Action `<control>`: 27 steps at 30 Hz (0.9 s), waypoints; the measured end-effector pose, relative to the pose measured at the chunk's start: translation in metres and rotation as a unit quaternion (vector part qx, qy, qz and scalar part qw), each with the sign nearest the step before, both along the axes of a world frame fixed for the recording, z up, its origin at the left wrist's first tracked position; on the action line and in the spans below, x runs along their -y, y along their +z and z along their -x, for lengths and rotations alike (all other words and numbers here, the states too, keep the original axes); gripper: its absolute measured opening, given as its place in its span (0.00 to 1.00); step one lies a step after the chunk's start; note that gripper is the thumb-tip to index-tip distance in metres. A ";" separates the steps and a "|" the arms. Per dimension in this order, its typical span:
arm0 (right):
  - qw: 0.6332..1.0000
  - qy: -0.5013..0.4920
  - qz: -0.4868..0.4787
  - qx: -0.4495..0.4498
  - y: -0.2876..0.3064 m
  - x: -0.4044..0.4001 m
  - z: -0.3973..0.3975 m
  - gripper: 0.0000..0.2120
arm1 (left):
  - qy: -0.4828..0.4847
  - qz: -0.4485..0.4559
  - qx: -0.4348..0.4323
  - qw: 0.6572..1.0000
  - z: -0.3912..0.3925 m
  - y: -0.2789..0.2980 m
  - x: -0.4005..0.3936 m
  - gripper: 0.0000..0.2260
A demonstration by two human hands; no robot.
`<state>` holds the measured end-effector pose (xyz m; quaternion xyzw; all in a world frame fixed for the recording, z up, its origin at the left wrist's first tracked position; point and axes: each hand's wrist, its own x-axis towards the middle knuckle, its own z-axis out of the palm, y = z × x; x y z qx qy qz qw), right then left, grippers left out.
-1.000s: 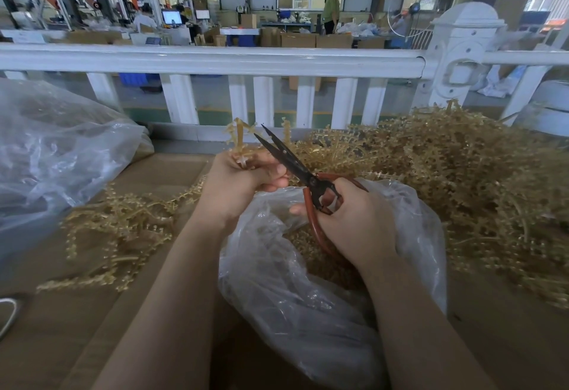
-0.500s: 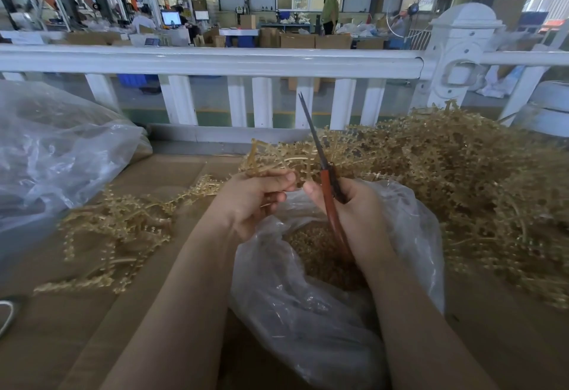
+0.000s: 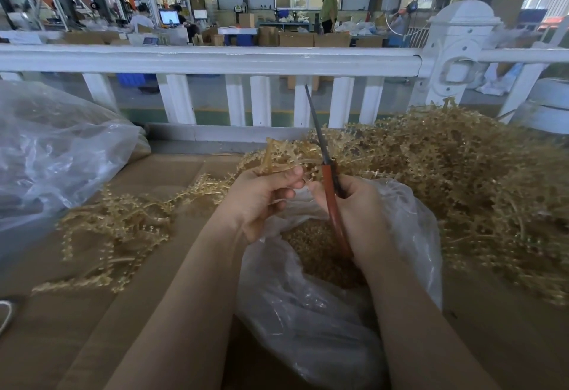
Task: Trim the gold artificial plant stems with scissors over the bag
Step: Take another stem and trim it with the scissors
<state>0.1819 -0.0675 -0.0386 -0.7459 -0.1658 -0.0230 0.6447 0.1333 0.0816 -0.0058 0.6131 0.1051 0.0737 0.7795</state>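
Note:
My left hand [image 3: 261,201] grips a gold artificial plant stem [image 3: 271,155] just above the clear plastic bag [image 3: 308,312]. My right hand [image 3: 360,217] holds red-handled scissors [image 3: 331,198] with the blades closed and pointing up and away. The bag lies open under both hands and holds gold trimmings [image 3: 317,251]. The two hands are almost touching over the bag's mouth.
A big heap of gold stems [image 3: 462,180] fills the right side of the cardboard-covered table [image 3: 77,328]. A smaller spread of gold stems [image 3: 123,229] lies at the left. Another clear bag [image 3: 55,149] bulges at far left. A white railing [image 3: 215,60] runs behind.
The scissors went from open blades beside the stem to closed blades pointing upward. My left hand lowered toward the bag with the stem; since half a second ago little has moved.

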 end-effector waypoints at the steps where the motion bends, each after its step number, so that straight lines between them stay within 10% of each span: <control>1: 1.000 0.000 0.004 0.011 -0.001 0.000 0.000 0.14 | 0.008 -0.005 0.005 1.000 0.000 0.000 0.000 0.07; 12: 0.951 -0.068 0.242 0.182 -0.008 0.003 0.002 0.21 | 0.125 -0.023 0.057 0.990 0.000 0.007 -0.018 0.04; 27: 0.926 -0.091 0.297 0.216 -0.006 0.007 0.000 0.28 | 0.068 -0.032 0.078 0.994 0.005 0.007 -0.020 0.13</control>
